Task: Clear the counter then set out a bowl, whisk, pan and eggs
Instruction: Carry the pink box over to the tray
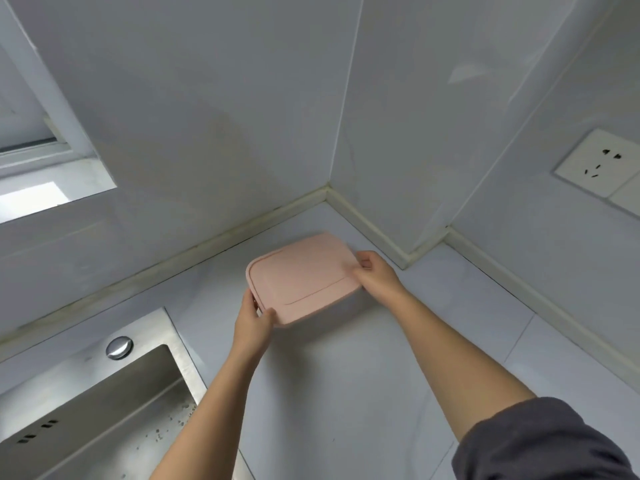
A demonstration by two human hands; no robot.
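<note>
I see left grip (254, 322) and right grip (375, 271) clamped on opposite edges of the pink box (304, 277), near the wall corner (327, 190), sink (183, 362) leftward.

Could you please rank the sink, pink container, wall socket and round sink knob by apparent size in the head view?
1. sink, cropped by the frame
2. pink container
3. wall socket, also cropped
4. round sink knob
</note>
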